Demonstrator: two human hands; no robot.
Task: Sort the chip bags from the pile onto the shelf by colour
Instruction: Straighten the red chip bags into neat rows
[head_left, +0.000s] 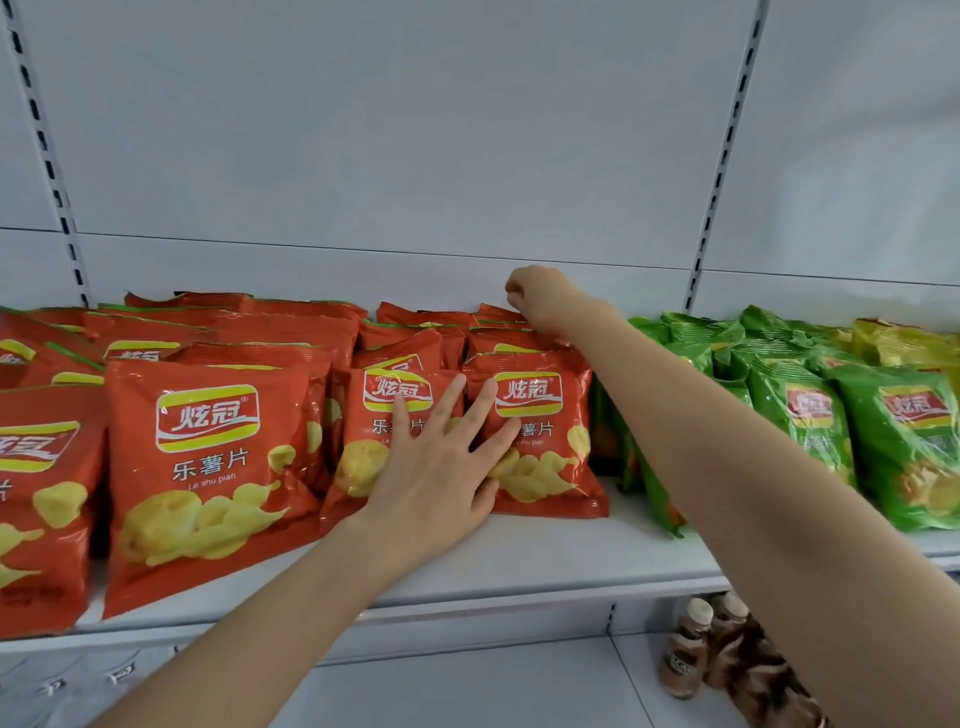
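Red bags (530, 431) upright, labels out; L hand (441, 467) flat on fronts; R hand (540, 304) curled, maybe pinching rear bag (496, 312).

Red bags (208, 467), green bags (904, 447), white shelf (545, 564); bottles (685, 660) perhaps brown.

Shiny plastic film bags on matt, pale painted shelving

The red chip bags (208, 467) at left and centre are thin plastic film, glossy and crinkled, with glare streaks across their fronts. The green chip bags (904, 447) at right have the same slick, wrinkled film and crimped top seams. The shelf (545, 561) beneath looks like smooth, matt painted metal, as do the back panel (389, 130) above and the slotted uprights (727, 145). At lower right, the bottles (691, 649) look like plastic with smooth pale caps.
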